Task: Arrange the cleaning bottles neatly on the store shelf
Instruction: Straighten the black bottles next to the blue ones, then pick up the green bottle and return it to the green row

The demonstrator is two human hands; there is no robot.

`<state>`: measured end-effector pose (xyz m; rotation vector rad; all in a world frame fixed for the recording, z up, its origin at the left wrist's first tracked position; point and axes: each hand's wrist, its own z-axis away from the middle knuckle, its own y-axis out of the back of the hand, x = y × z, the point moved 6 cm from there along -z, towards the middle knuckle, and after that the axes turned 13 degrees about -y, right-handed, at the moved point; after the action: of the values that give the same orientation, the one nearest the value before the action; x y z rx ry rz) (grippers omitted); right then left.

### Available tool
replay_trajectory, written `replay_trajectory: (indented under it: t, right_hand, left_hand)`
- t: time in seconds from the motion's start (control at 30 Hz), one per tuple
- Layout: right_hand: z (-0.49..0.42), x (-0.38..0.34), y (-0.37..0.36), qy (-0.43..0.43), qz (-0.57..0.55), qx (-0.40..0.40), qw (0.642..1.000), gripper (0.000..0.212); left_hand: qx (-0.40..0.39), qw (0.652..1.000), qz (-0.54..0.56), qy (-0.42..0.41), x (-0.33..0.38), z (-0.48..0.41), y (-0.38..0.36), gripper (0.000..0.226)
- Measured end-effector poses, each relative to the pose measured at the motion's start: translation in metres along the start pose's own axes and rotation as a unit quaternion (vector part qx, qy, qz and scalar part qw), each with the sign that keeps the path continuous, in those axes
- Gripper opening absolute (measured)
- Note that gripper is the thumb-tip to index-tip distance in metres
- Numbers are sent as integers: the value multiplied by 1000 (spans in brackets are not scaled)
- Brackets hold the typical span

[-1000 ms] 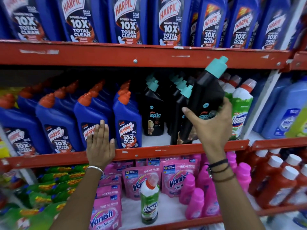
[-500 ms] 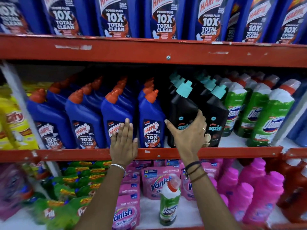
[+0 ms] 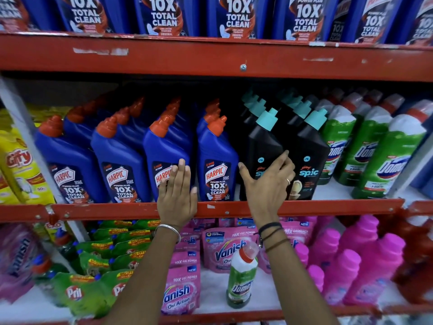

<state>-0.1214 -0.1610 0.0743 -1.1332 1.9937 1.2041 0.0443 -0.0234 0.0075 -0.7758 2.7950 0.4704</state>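
Now the black Spic bottle (image 3: pixel 263 158), tilted in the air a second ago, stands upright at the middle shelf's front edge (image 3: pixel 328 207). Right hand (image 3: pixel 267 184) spreads loosely against it; left hand (image 3: pixel 178 195) rests flat, empty, on that edge.

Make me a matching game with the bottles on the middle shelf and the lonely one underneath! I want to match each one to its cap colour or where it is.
Things:
1. Harpic bottle
2. Spic bottle
3. Domex row
4. Lone Domex bottle

Clues:
A. Teal cap, black body
B. Down on the lower shelf, among pink Vanish pouches
C. Orange cap, blue body
D. Green and white, at the right end of the middle shelf

Pairs: 1-C, 2-A, 3-D, 4-B
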Motion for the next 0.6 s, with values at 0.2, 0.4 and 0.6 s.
replay_trajectory:
  t: [0.2,0.4,0.6]
  right_hand:
    - [4,3,-7,-1,9,0,1000,95]
    - [11,16,-10,5,-16,-5,1000,88]
    - [37,44,5,24,-132,-33,990,71]
  left_hand:
    - [-9,1000,-13,4,1,-1,1,70]
    - [-12,1000,-19,-1,1,-1,0,71]
    - [-6,1000,-16,-7,1,-2,1,71]
